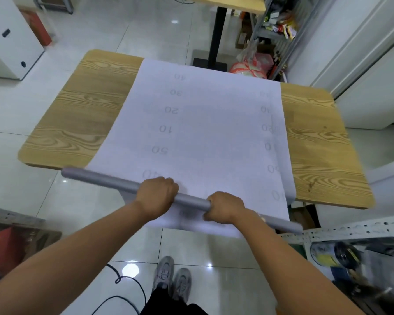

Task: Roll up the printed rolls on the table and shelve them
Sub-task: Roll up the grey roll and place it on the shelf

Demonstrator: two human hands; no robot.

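Grips of left hand point(156, 196) and right hand point(225, 208) were closed round the long grey tube point(100, 179) at the wooden desk's point(82, 110) near edge. The white printed paper sheet point(203, 123) lay flat ahead; rolling evenly and tight should keep its edges straight.

We see a worktop point(82, 114) of pale yellow-brown wood with dark swirling grain. The printed sheet point(209, 133) on it is white with a lilac tinge and carries faint grey numerals in columns. The tube point(100, 179) at the near edge is plain grey. The floor point(100, 30) is glossy white tile, the shoes point(172, 278) are grey, and the cable point(132, 285) is black.
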